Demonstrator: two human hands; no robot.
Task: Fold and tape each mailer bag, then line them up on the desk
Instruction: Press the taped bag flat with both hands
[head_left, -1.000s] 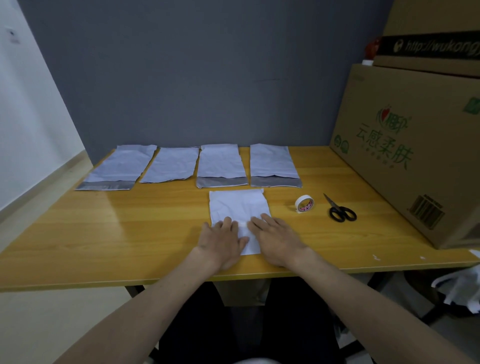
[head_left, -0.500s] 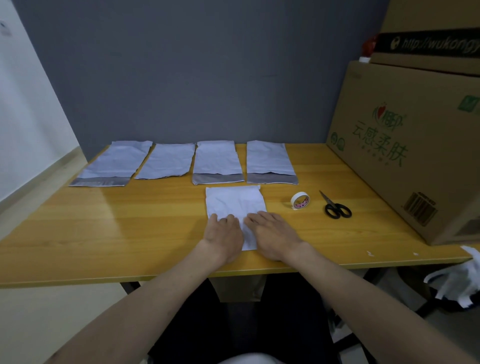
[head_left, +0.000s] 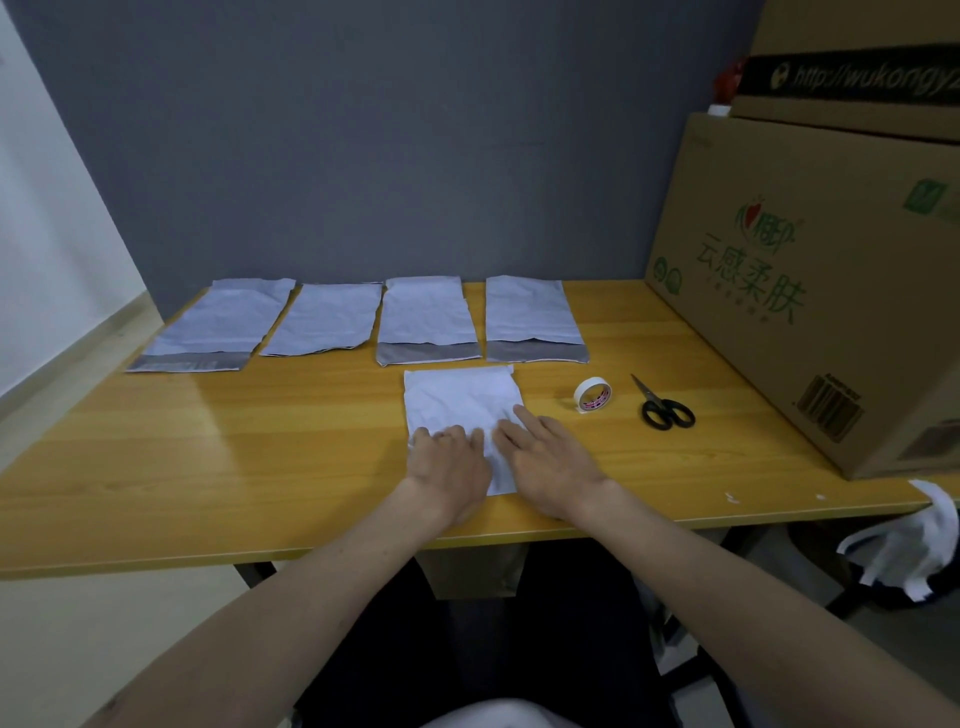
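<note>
Pressing my left hand (head_left: 451, 460) and right hand (head_left: 545, 457) flat, fingers straight, on the folded mailer bag (head_left: 462, 402) under them, probably to crease it; tape roll (head_left: 592, 395) waits right.

The large cardboard box (head_left: 810, 291) at the right of the table (head_left: 208, 467) bears green Chinese print, "云感柔肤", under a red-and-green logo too small to read, and a barcode near its lower corner. On the dark band of the upper box (head_left: 852, 78) stacked on it stands "http://wukongy", cut off by the picture's edge.
</note>
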